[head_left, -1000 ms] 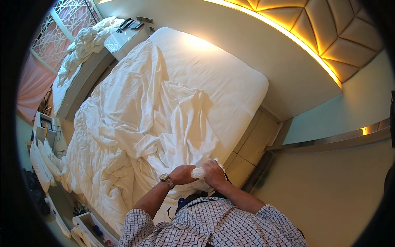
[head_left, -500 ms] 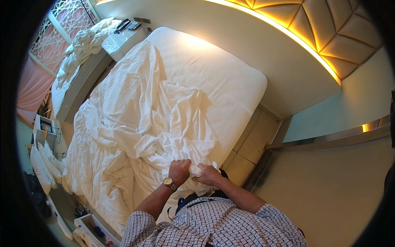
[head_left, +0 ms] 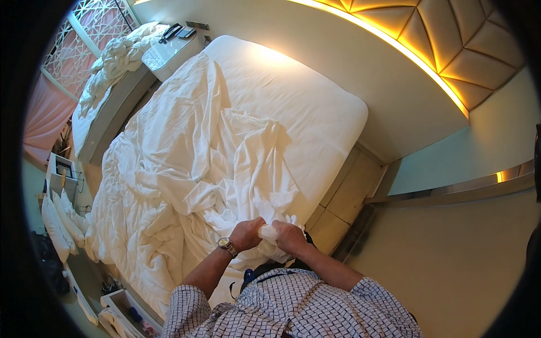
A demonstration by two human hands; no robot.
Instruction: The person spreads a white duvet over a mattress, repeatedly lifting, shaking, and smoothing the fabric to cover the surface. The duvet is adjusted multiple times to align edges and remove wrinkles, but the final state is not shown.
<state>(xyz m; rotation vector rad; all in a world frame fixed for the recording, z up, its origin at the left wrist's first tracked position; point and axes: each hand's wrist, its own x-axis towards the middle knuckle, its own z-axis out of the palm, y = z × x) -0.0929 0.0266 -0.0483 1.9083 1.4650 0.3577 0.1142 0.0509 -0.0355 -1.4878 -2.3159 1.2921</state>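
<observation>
A white duvet cover [head_left: 197, 129] lies in loose, rumpled folds over much of the bed. Its near edge is bunched between my two hands, close in front of my body. My left hand [head_left: 247, 234], with a watch at the wrist, is closed on the gathered cloth. Right beside it, my right hand [head_left: 289, 236] grips the same bunch, and a small white fold shows between the fists. Toward the far right, the mattress [head_left: 298, 84] shows under a smooth white sheet.
A nightstand [head_left: 163, 59] with a telephone [head_left: 171, 34] stands beyond the bed, next to a second bed [head_left: 96, 121] with crumpled bedding. White pillows [head_left: 59, 225] stand at the left. An open drawer [head_left: 127, 307] is at lower left. A padded headboard wall [head_left: 439, 50] rises at upper right.
Both hands have shifted their hold on the cloth. My left wrist has turned and moved slightly left; my right hand now closes more fully over the bunched edge.
</observation>
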